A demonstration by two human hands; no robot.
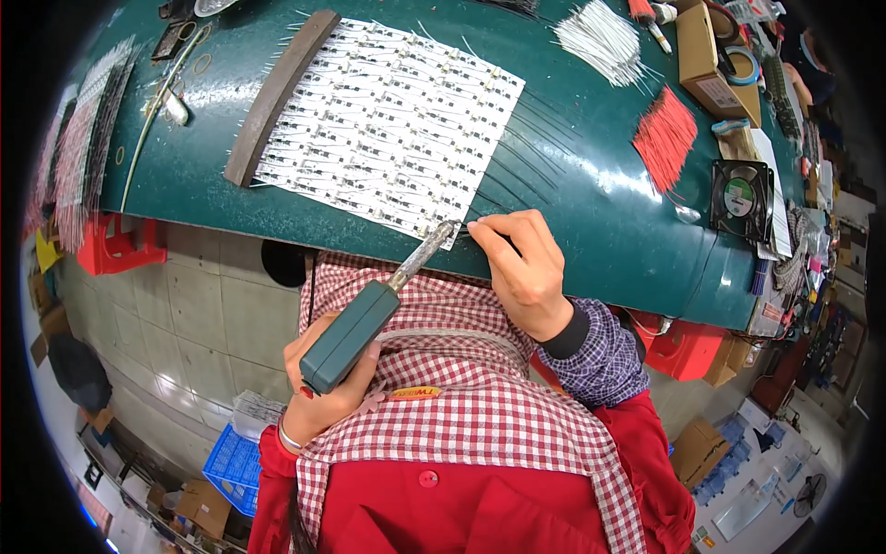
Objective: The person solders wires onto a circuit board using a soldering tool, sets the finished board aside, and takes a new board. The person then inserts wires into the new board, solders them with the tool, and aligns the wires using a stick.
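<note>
My left hand (318,406) is wrapped round the dark green handle of a soldering gun (351,334). Its metal tip touches or hovers just over the near right corner of a white circuit board panel (392,120), which carries rows of small black parts. Close beside that tip, my right hand (528,272) pinches a thin wire at the panel's edge, mostly hidden by the fingertips. Several thin black wires (531,152) stick out from the panel's right edge. A dark bar (281,102) lies along its left edge, with short wire ends poking out beyond.
On the green table (591,222) lie a bundle of white wires (604,42) and one of red wires (664,138). A small black fan (741,198) stands at the right, near a cardboard box (715,69). Stacked wired strips (88,138) hang over the left edge; red stools (120,245) stand below.
</note>
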